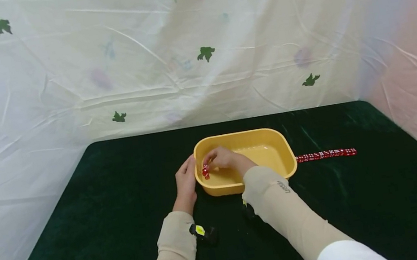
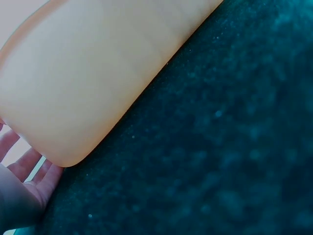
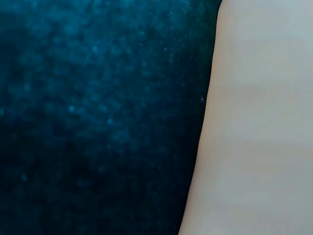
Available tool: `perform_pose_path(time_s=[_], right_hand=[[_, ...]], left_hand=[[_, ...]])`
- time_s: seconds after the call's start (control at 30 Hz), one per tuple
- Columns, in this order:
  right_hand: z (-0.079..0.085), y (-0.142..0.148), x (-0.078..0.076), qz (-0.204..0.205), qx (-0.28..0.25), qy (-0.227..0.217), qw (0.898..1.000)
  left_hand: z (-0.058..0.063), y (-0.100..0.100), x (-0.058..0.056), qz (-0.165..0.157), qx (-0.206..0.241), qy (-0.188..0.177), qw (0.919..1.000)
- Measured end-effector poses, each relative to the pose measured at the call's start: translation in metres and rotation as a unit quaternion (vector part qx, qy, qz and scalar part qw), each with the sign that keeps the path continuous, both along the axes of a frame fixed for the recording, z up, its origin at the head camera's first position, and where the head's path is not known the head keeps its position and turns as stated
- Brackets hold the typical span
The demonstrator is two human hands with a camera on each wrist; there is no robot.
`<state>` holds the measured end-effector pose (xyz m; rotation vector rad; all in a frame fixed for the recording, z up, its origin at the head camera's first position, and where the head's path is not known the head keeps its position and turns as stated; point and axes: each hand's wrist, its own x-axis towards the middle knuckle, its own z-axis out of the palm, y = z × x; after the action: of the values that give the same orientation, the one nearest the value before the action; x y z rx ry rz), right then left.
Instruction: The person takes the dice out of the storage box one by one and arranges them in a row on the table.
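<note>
A yellow plastic basin [image 1: 223, 189] stands on the dark green cloth. My left hand [image 1: 186, 183] lies along its left end, fingers extended against the outer wall; in the left wrist view those fingers [image 2: 25, 164] touch the basin's side [image 2: 78, 83]. Inside the basin, at its left end, my right hand [image 1: 222, 158] pinches a red die [image 1: 205, 166] between thumb and fingers. More red dice [image 1: 206, 176] with white dots sit just below the fingertips. The right wrist view shows only the basin's outer wall [image 3: 259, 117] and cloth, with the right hand out of sight.
To the right of the basin, a straight row of red dice [image 1: 326, 155] runs along the cloth, its left end meeting the basin's edge. The green cloth [image 1: 98, 238] covers the table, and a pale patterned curtain [image 1: 165, 64] hangs behind and at both sides.
</note>
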<state>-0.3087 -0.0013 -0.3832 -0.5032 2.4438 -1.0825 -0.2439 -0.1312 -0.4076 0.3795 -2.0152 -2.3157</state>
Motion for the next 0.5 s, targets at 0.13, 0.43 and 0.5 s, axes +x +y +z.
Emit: perform_pose_path(time_s=[0.13,0.43,0.5], right_hand=[[0.0019,-0.0001,0.002,0.007,0.001,0.002,1.0],[0.003,-0.0011,0.0029,-0.005,-0.006,-0.006,1.0],[0.0027,-0.0007,0.0031,-0.008,-0.006,-0.003,1.0]], left_hand=[[-0.0003,-0.0005,0.0003,-0.001,0.001,0.003,1.0],[-0.0001,0.0,0.0003,0.006,0.002,0.002,1.0],[-0.0004,0.0002,0.0005,0.006,0.001,0.0,1.0]])
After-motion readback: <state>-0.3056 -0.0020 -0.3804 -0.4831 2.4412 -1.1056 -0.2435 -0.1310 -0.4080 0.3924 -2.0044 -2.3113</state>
